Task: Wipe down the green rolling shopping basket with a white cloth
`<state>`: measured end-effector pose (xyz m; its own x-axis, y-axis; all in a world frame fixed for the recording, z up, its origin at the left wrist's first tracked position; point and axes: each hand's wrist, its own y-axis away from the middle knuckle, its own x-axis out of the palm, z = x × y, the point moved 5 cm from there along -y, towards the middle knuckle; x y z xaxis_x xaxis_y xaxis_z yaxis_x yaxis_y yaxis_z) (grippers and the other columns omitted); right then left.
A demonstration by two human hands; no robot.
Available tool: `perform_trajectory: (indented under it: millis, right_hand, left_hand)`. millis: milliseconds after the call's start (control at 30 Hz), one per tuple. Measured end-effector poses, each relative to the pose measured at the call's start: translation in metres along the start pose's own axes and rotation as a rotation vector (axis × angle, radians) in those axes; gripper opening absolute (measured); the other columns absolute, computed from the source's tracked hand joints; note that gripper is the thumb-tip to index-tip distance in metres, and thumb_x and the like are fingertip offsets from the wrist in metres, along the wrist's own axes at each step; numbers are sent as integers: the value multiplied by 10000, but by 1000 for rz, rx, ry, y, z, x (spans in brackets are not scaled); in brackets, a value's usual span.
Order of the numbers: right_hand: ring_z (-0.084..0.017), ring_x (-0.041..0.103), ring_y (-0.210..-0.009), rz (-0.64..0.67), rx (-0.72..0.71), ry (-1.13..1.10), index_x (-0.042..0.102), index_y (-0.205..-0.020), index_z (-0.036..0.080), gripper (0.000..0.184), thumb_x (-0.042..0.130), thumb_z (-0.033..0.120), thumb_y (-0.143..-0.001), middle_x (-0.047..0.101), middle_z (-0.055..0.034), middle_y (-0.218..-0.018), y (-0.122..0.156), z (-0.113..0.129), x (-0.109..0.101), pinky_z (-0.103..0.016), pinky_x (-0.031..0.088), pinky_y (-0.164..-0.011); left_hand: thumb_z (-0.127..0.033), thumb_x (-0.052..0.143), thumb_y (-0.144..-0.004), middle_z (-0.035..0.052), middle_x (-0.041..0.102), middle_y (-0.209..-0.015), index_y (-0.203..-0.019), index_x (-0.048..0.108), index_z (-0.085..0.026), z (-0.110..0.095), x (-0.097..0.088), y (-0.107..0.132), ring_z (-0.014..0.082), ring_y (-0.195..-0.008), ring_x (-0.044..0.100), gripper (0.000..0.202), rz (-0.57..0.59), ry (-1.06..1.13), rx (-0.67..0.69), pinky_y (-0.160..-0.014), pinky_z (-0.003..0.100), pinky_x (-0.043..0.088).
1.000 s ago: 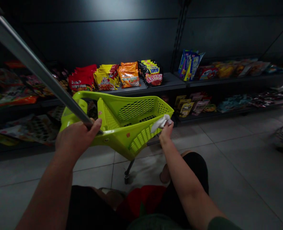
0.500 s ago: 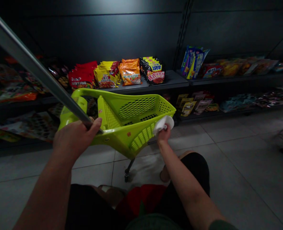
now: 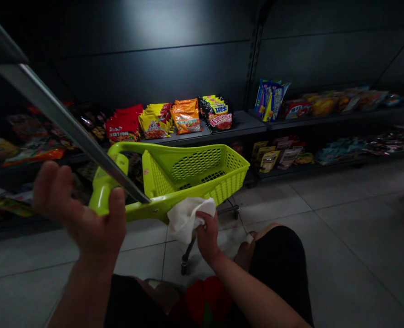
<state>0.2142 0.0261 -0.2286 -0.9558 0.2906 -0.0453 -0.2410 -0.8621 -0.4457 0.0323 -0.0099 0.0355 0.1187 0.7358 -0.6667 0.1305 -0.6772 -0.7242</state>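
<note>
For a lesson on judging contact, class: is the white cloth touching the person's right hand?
Touching: the head view shows the right hand gripping the white cloth, its fingers closed on the cloth with no gap.

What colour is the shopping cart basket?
The plastic cart basket is bright lime green, shown best in the head view.

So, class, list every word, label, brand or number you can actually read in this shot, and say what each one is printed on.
Black packet: Chinese characters on its label, too blurred to quote.
Red packet, yellow packet, orange packet: print too small to read.
Blue packets: print too small to read.
Lime-green shopping basket: its orange sticker is too small to read.
</note>
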Motion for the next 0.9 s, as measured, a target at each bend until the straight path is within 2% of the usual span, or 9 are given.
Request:
perform_trajectory:
  millis: [67,200,267,367,500,567,633,800,900]
  right_hand:
    - [-285,493,-1331,65,-184,86,688,-1246,209,465,514,139,-821,524,-128,-1418,-30,46,2,-449,425,-1135]
    - [-252,452,-1382,433,-635,294,576,-1407,215,448,542,231,-960,555,-123,-1434,-75,98,33,-454,287,-1235]
    - [-233,521,-1299,566,-732,406,602,-1359,216,379,541,245,-985,636,-115,-1325,-96,86,29,-449,290,-1225]
    - [-257,579,-1203,615,-634,671,643,-1292,199,333,578,217,-965,680,-127,-1243,-144,38,-17,-487,284,-1200]
    - [-271,588,-1176,587,-468,944,687,-1186,206,286,621,187,-909,697,-116,-1199,-208,-9,-100,-525,175,-1213]
    - [-272,586,-1142,526,-409,1006,701,-1125,201,247,621,194,-892,705,-106,-1141,-219,-9,-117,-534,166,-1198]
    - [-278,576,-1112,468,-382,1021,710,-1072,196,211,622,203,-880,706,-104,-1098,-207,5,-106,-540,179,-1176]
    - [-276,538,-1125,573,-602,768,630,-1303,196,419,629,382,-927,675,-116,-1162,-124,67,0,-430,331,-1074]
    - [-256,561,-1059,615,-651,725,618,-1328,223,421,564,465,-988,678,-101,-1133,-109,76,32,-393,385,-992]
  left_hand:
    - [-302,505,-930,63,288,-1606,-1544,99,-408,-26,-4,17,295,-1451,404,744,-300,202,343,-1144,501,426]
    - [-276,452,-995,114,512,-1518,-1574,227,-285,-71,44,23,292,-1447,449,622,-22,296,623,-1193,524,371]
    - [-364,433,-1025,131,545,-1515,-1561,313,-244,-76,63,18,317,-1452,449,562,113,148,585,-1232,589,261]
    - [-445,398,-1038,133,588,-1485,-1513,443,-208,-65,79,14,318,-1366,551,532,289,-57,500,-1195,549,325]
    - [-459,343,-1049,146,756,-1209,-1330,637,-182,-40,90,15,303,-1046,734,492,547,-273,456,-884,421,536]
    - [-462,311,-1052,140,798,-969,-1095,731,-183,-31,96,14,320,-879,758,507,655,-369,450,-747,403,535]
    - [-457,301,-1049,135,792,-859,-961,737,-191,-26,100,11,330,-794,758,518,713,-418,443,-669,382,512]
    - [-455,277,-1046,163,794,-903,-991,739,-186,-21,104,5,336,-803,760,538,723,-428,455,-638,359,486]
    - [-472,220,-1048,174,795,-940,-1015,744,-184,-10,102,4,343,-803,757,598,706,-451,443,-633,372,481]
